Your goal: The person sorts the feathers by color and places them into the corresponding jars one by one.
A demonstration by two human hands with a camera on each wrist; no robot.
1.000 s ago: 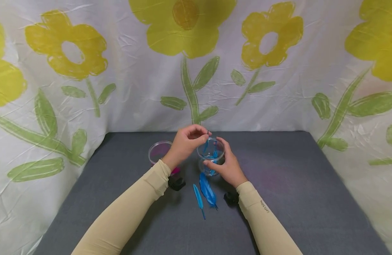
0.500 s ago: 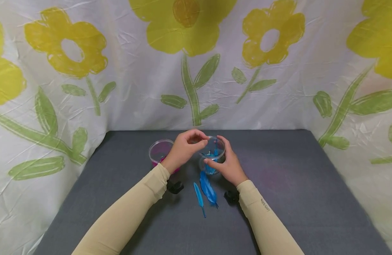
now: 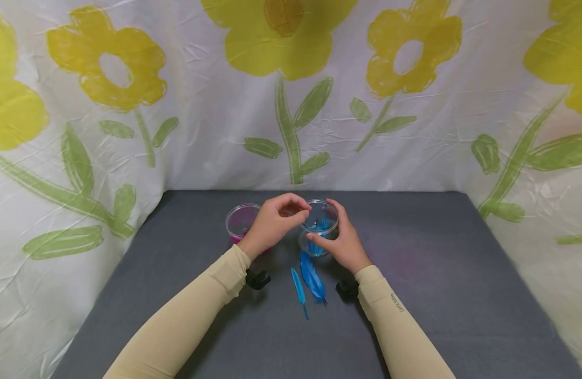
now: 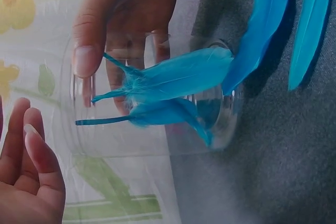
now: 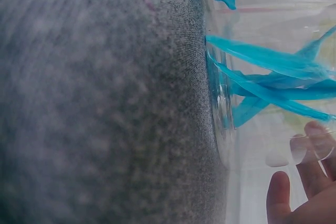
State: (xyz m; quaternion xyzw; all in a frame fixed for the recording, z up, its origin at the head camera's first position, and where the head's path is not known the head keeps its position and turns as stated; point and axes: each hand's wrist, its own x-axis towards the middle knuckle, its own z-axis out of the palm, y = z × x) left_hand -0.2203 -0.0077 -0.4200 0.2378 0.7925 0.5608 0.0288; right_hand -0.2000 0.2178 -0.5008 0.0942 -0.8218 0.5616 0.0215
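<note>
My right hand (image 3: 345, 245) grips a clear plastic jar (image 3: 306, 245), its thumb on the near side. The jar stands upright on the table, with several blue feathers (image 4: 178, 77) inside, quills up. Beside the rim is my left hand (image 3: 279, 218); its loosely bent fingers hold nothing in the left wrist view, where the left hand (image 4: 31, 166) is apart from the jar. In front of the jar lie a broad blue feather or small bunch (image 3: 312, 279) and a slim blue feather (image 3: 298, 287). Part of the right hand (image 5: 310, 198) shows in the right wrist view.
A second clear jar (image 3: 239, 213) with magenta contents stands to the left, partly behind my left hand. Grey cloth covers the table (image 3: 438, 316). A white curtain (image 3: 201, 131) with yellow flowers hangs at the back and sides.
One second ago my left hand pinched a blue feather above the jar. That feather has been let go into the jar. My right hand has kept its hold on the jar.
</note>
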